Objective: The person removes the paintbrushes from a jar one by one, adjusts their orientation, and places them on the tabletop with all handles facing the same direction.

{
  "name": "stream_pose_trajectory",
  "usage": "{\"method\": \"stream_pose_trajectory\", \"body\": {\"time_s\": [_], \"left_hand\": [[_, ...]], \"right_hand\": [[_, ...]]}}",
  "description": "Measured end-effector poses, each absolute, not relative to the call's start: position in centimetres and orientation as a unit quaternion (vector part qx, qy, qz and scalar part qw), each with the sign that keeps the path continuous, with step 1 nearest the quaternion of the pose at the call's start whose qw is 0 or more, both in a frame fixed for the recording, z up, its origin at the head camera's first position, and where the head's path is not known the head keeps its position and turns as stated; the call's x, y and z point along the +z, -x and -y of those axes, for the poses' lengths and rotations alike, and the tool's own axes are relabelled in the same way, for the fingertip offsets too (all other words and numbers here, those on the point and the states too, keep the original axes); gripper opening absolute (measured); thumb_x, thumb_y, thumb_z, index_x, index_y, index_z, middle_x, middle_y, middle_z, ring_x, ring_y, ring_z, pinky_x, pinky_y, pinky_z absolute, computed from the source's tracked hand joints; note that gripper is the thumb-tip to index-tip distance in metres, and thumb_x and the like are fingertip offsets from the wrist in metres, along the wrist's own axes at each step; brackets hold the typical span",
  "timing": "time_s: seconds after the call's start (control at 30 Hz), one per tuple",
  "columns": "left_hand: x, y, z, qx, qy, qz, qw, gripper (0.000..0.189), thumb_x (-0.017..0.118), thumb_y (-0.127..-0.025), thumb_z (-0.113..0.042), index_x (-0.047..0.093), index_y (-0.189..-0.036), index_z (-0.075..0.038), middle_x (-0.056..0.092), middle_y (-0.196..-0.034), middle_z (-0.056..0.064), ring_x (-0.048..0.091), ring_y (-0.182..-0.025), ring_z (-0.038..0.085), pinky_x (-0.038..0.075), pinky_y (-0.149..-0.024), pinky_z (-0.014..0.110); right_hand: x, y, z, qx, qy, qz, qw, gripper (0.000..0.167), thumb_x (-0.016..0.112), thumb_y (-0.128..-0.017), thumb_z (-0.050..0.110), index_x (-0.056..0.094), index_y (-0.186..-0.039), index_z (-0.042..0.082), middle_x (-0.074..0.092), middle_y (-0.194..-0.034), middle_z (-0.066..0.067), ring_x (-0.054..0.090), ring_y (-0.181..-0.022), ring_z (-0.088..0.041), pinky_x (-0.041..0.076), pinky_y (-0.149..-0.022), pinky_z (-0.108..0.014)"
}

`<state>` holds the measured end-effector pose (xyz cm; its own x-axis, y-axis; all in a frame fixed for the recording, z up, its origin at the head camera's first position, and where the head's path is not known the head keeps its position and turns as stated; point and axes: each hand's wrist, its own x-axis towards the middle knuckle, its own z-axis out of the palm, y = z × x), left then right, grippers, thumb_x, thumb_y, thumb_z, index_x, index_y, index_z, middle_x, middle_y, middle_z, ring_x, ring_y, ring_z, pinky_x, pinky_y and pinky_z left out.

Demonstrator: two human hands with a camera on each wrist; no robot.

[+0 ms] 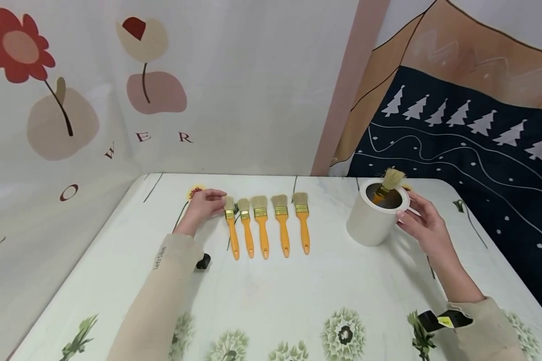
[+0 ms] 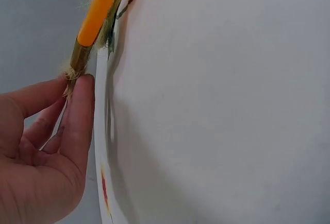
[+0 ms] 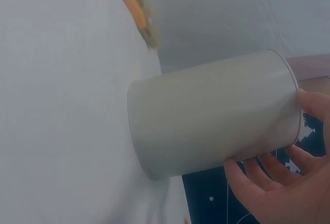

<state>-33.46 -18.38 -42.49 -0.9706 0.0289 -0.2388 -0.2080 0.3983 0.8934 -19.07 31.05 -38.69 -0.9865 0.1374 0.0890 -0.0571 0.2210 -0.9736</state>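
Observation:
Several paintbrushes with orange handles and pale bristles lie side by side on the table, bristles toward the far edge. At the left end of the row, my left hand [image 1: 203, 206] pinches the bristle tip of the leftmost paintbrush [image 1: 233, 235]; the left wrist view shows thumb and fingers meeting at those bristles [image 2: 72, 74]. To the right stands a white cylindrical canister [image 1: 368, 220], upright and open-topped. Inside it leans one paintbrush [image 1: 392, 179], bristles up. My right hand [image 1: 426, 225] holds the canister at its right side, near the rim, with fingers curved against the wall [image 3: 216, 116].
The white table [image 1: 262, 291] has a floral print. Behind it hangs a pale curtain [image 1: 253, 90] with flower pictures, and a dark blue cloth with white trees [image 1: 433, 135] is at the right. Black wrist straps [image 1: 447, 320] sit at the sleeves.

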Motion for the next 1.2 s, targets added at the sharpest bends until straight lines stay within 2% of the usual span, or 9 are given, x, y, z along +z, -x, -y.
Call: {"method": "stream_pose_trajectory", "body": {"time_s": [0.2, 0.37, 0.7, 0.93, 1.2], "left_hand": [[-42.3, 33.8, 18.3, 0.526, 0.047, -0.845, 0.079, 0.036, 0.058, -0.1, -0.009, 0.056, -0.135, 0.0, 0.058, -0.137, 0.02, 0.063, -0.117, 0.029, 0.057, -0.098, 0.031], [-41.2, 34.2, 17.8, 0.532, 0.035, -0.845, 0.045, 0.036, 0.056, -0.1, -0.006, 0.054, -0.135, 0.002, 0.057, -0.139, 0.022, 0.058, -0.127, 0.034, 0.053, -0.105, 0.037], [-38.0, 34.0, 14.6, 0.546, -0.02, -0.837, 0.021, 0.034, 0.06, -0.1, -0.012, 0.058, -0.133, -0.003, 0.06, -0.136, 0.017, 0.061, -0.123, 0.032, 0.054, -0.104, 0.038], [-35.5, 34.1, 10.5, 0.6, -0.068, -0.796, 0.035, 0.035, 0.061, -0.099, -0.012, 0.058, -0.133, -0.002, 0.061, -0.135, 0.017, 0.06, -0.124, 0.031, 0.053, -0.105, 0.038], [-34.4, 34.5, 5.4, 0.632, -0.109, -0.767, 0.021, 0.032, 0.064, -0.096, -0.007, 0.061, -0.127, -0.001, 0.065, -0.129, 0.018, 0.064, -0.119, 0.031, 0.056, -0.1, 0.036]], "right_hand": [[-38.7, 19.0, -31.0, 0.623, 0.019, 0.777, 0.081, 0.07, 0.062, -0.099, 0.023, 0.025, -0.158, 0.017, 0.026, -0.162, -0.016, 0.049, -0.11, 0.013, 0.052, -0.085, -0.006], [-38.6, 18.9, -31.0, 0.624, 0.021, 0.776, 0.083, 0.07, 0.063, -0.099, 0.023, 0.025, -0.158, 0.017, 0.027, -0.161, -0.016, 0.049, -0.11, 0.013, 0.052, -0.085, -0.006], [-38.6, 18.9, -30.9, 0.622, 0.02, 0.778, 0.083, 0.07, 0.063, -0.099, 0.024, 0.025, -0.158, 0.016, 0.026, -0.161, -0.019, 0.05, -0.109, 0.014, 0.052, -0.084, -0.005], [-38.5, 19.0, -30.9, 0.621, 0.023, 0.779, 0.081, 0.07, 0.063, -0.099, 0.025, 0.026, -0.158, 0.017, 0.026, -0.161, -0.018, 0.049, -0.11, 0.013, 0.052, -0.084, -0.005], [-38.4, 19.0, -30.9, 0.61, 0.035, 0.788, 0.078, 0.071, 0.063, -0.099, 0.028, 0.025, -0.158, 0.018, 0.025, -0.163, -0.018, 0.048, -0.114, 0.011, 0.051, -0.084, -0.004]]}}
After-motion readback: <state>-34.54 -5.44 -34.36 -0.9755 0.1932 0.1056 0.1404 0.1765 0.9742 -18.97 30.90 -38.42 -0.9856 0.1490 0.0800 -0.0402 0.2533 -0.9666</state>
